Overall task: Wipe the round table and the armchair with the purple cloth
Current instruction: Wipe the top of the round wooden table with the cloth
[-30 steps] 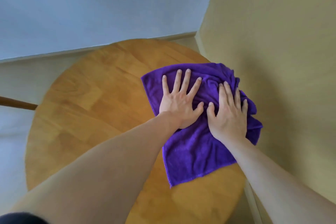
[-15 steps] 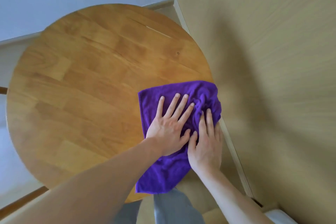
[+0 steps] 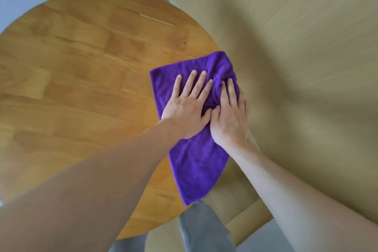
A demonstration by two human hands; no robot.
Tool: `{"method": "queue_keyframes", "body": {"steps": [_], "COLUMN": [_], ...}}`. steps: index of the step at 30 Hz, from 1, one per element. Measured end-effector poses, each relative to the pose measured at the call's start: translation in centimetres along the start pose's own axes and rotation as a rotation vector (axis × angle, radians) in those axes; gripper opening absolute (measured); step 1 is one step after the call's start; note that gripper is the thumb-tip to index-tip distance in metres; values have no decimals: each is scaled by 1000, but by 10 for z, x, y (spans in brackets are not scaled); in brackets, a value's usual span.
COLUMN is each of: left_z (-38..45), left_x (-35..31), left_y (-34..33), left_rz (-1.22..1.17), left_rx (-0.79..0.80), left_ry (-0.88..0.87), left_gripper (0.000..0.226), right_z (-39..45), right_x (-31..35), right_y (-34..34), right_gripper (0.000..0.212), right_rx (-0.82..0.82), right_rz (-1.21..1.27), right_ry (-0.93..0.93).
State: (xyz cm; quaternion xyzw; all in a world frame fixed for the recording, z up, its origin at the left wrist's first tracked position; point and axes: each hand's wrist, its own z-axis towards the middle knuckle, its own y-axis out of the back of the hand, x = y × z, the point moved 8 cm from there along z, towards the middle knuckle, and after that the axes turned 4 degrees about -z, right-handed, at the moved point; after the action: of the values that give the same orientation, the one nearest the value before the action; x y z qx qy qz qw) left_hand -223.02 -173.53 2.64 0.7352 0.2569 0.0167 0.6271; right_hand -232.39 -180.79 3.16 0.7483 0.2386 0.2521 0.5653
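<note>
Both the left hand [image 3: 187, 108] and right hand [image 3: 229, 116] press flat, fingers straight, on the purple cloth [image 3: 196, 159] at the round table [image 3: 81, 88]'s right edge, apparently overhanging; even overlapping strokes advised.

There is just one camera, and it sits on my head. It looks forward and almost straight down onto the round tabletop [image 3: 81, 80], from close above. The tabletop fills the left and middle of the view. My two arms reach in from the bottom edge toward the tabletop's right rim. The wide lens bends the tabletop's edge.
</note>
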Motion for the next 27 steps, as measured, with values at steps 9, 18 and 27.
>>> {"method": "queue_keyframes", "body": {"steps": [9,18,27], "left_z": [-70,-87,-120], "left_x": [-3,-5,-12], "left_y": [-20,-27,-36], "left_rz": [22,91,96], "left_rx": [14,22,-13], "left_ry": [-175,-219,-189], "left_gripper": [78,83,75], "right_z": [-93,-133,-162], "right_x": [12,21,31], "right_y": [-28,-39,-50], "right_gripper": [72,66,67], "right_rx": [-75,-173,-264], "right_rz": [-4,126,210], "right_ry": [-199,-320,-345]}}
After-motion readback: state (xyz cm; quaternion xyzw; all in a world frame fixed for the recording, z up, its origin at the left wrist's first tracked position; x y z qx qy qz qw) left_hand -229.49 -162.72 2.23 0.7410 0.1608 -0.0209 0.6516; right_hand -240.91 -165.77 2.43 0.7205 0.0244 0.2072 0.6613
